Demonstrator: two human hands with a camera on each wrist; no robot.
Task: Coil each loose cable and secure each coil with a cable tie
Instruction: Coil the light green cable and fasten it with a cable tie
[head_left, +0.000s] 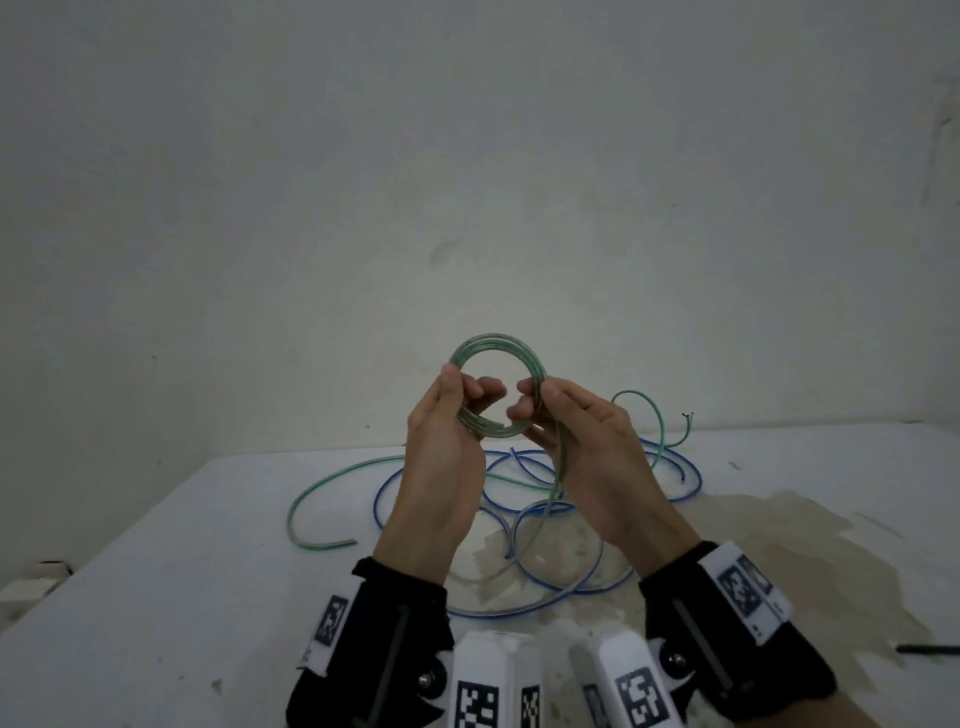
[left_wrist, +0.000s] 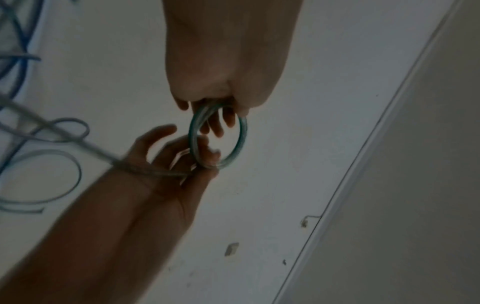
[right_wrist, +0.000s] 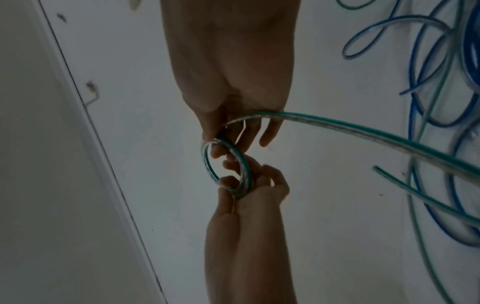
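Note:
A small coil of green translucent cable (head_left: 496, 343) is held upright above the white table (head_left: 156, 571). My left hand (head_left: 467, 397) grips the coil's left and lower side, thumb outside and fingers through the ring. My right hand (head_left: 537, 402) pinches its right side, and the cable's loose tail (head_left: 557, 467) runs down from it to the table. In the left wrist view the left hand (left_wrist: 215, 102) holds the top of the coil (left_wrist: 242, 135). The right wrist view has the right hand (right_wrist: 233, 131) on the coil (right_wrist: 205, 162), with the tail (right_wrist: 363, 131) leading off right.
A loose blue cable (head_left: 377, 499) lies in tangled loops under my hands. More green cable (head_left: 291, 514) curves over the table to the left and right. A thin black strip (head_left: 930, 648) lies at the right edge. A wall stands close behind the table.

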